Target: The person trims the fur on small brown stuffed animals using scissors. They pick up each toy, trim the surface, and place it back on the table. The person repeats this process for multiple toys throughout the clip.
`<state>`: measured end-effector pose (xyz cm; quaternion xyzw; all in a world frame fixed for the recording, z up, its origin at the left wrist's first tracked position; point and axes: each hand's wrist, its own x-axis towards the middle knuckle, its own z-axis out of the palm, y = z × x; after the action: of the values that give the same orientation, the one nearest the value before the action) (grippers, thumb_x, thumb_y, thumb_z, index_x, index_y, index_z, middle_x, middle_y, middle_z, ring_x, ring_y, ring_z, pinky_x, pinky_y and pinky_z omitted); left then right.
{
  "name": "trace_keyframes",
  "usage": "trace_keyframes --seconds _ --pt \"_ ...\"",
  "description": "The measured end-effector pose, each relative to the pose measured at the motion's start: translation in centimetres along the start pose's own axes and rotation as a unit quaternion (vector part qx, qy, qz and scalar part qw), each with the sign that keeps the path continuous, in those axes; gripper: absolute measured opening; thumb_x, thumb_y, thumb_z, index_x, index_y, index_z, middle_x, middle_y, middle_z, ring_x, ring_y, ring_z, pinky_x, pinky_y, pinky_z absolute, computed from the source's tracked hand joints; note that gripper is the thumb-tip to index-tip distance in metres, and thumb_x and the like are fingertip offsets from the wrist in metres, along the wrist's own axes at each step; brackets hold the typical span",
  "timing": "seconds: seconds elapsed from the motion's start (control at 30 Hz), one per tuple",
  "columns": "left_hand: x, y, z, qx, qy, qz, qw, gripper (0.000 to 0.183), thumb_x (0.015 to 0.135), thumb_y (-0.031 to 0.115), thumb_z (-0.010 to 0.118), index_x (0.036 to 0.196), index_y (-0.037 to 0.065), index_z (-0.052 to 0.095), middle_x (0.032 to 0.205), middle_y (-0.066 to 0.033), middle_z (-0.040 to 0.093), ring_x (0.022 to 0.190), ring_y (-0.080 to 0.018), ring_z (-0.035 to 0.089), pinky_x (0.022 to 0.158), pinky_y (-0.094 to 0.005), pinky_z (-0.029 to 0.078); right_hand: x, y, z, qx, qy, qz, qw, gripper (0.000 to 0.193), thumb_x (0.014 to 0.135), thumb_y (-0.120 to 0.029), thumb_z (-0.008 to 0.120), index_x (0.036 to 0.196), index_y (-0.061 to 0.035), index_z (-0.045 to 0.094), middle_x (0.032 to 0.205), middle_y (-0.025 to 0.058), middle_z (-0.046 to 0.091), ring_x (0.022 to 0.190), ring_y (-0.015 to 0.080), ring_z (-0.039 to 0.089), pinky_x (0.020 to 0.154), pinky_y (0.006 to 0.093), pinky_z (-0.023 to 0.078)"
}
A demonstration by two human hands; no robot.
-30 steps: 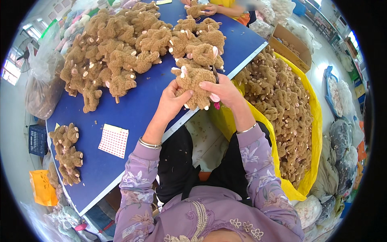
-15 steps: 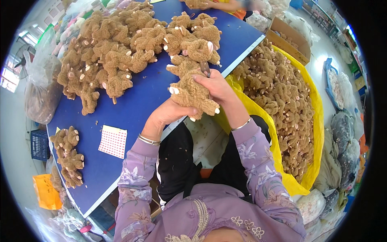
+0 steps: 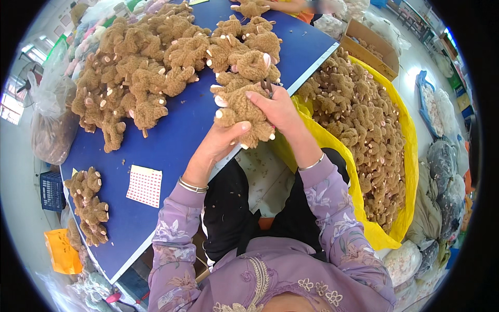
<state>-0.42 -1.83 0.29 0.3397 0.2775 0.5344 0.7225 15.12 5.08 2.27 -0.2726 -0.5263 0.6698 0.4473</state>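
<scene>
A brown curly plush toy (image 3: 243, 112) with white paw tips is held at the table's front edge. Its lower part is gripped by my left hand (image 3: 221, 139), thumb on top. My right hand (image 3: 278, 109) closes on its right side, thumb pressed on the plush. From that same hand stick out the dark, parted tips of small snips (image 3: 266, 87). Beyond the held toy, more brown plush toys (image 3: 249, 62) lie against it on the blue table (image 3: 182, 122). The fingers beneath the toy are hidden.
A big heap of brown plush toys (image 3: 135, 67) covers the far left of the table. A few plush toys (image 3: 89, 205) and a printed sheet (image 3: 145, 185) lie nearer. On my right stands a yellow-lined bag (image 3: 408, 171) full of plush pieces, with a cardboard box (image 3: 371, 49) behind. Another person's arm (image 3: 286, 6) reaches in.
The held toy has been turned and drawn up more compactly between my hands. My left thumb has shifted up on the plush. The view has moved slightly.
</scene>
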Motion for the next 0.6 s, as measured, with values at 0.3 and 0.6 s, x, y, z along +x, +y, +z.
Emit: trace_keyframes --seconds 0.3,0.6 --pt "-0.24 -0.28 -0.45 0.027 0.011 -0.011 0.999 0.056 0.082 -0.007 0.062 0.133 0.003 0.04 0.125 -0.0108 0.053 0.114 -0.0233 0.054 0.096 -0.038 0.048 0.06 -0.12 0.17 -0.035 0.008 -0.014 0.999 0.019 0.088 -0.011 0.064 0.102 0.0013 0.059 0.093 0.0014 0.062 0.081 0.0064 0.056 0.071 0.0241 0.048" --pt "-0.25 -0.79 -0.8 0.001 -0.006 -0.022 1.0 0.055 0.081 -0.009 0.06 0.132 0.001 0.041 0.125 -0.012 0.053 0.115 -0.0255 0.055 0.095 -0.0387 0.048 -0.23 -0.29 0.42 -0.003 0.01 -0.011 1.0 0.012 0.088 -0.012 0.065 0.095 -0.0032 0.06 0.086 -0.0026 0.06 0.075 0.0033 0.054 0.065 0.0218 0.046"
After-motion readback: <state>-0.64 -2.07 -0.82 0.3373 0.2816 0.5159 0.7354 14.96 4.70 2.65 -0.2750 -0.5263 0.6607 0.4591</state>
